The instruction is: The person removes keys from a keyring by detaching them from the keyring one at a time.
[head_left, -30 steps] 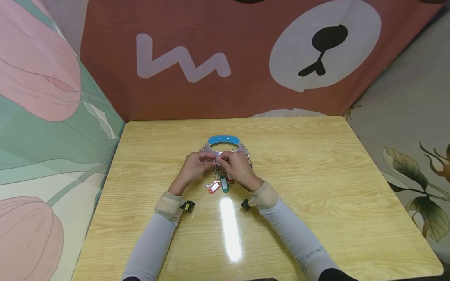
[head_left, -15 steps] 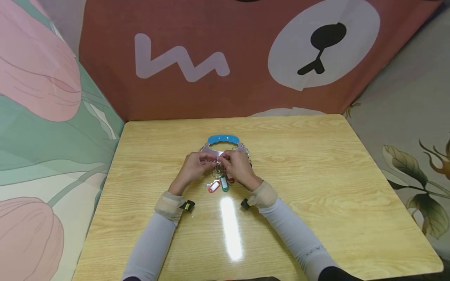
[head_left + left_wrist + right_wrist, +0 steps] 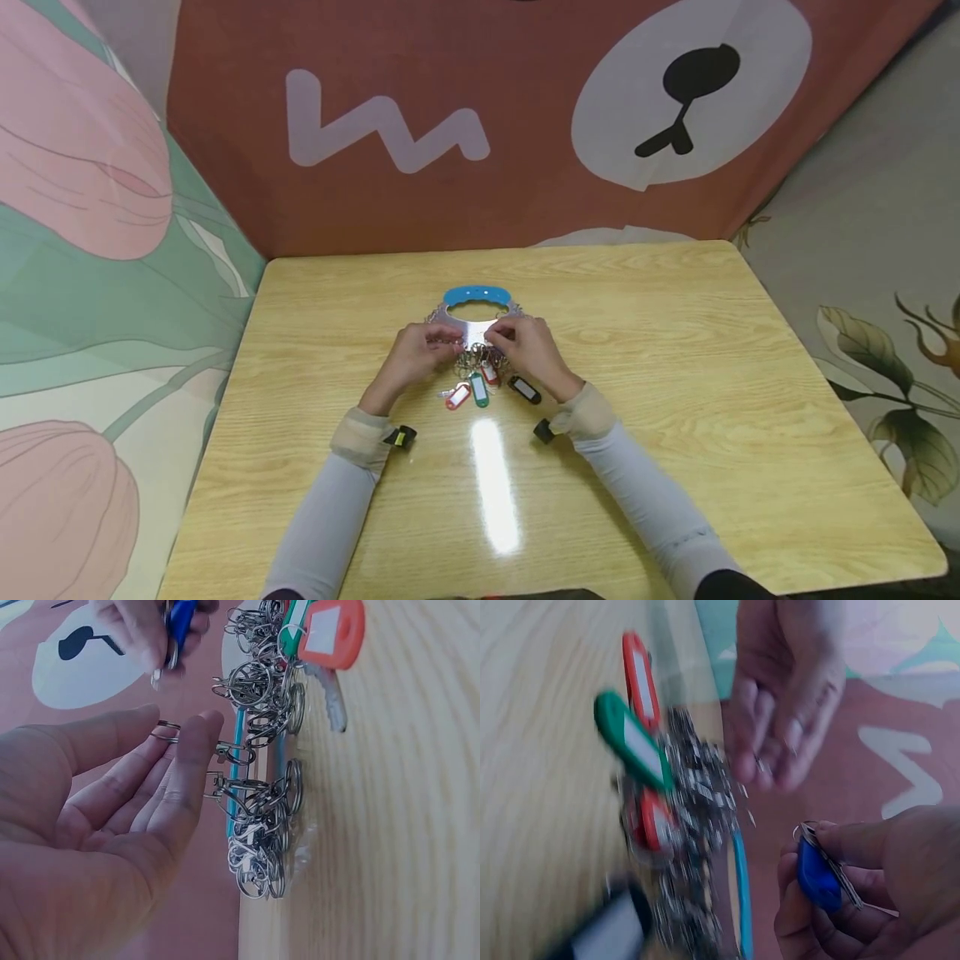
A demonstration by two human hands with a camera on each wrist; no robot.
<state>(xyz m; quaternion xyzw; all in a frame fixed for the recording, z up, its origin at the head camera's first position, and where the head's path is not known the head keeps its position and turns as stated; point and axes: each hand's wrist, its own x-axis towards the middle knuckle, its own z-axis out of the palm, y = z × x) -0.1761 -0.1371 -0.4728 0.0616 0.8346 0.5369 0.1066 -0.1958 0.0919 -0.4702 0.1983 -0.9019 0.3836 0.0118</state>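
Observation:
In the head view, my left hand (image 3: 426,350) and right hand (image 3: 531,354) are over a silver key holder (image 3: 474,330) with a blue handle (image 3: 477,294). My left thumb and finger pinch a small metal ring (image 3: 166,733) at the holder's near side. With my right hand I hold a blue key tag (image 3: 817,877) and a key (image 3: 847,886), apart from the left hand. Several metal clasps and rings hang from the holder. A green tag (image 3: 480,389), two red tags, one in front (image 3: 457,397), and a black tag (image 3: 524,389) lie near them.
A wooden table (image 3: 675,400) bears the holder, with a bright light reflection in front of it. A brown wall (image 3: 525,200) with a printed bear face stands along the far edge. Patterned walls flank both sides. Each wrist wears a strapped camera.
My right hand has moved a little to the right, away from the left hand. The black tag and more of the metal plate show now. The left hand stays in place.

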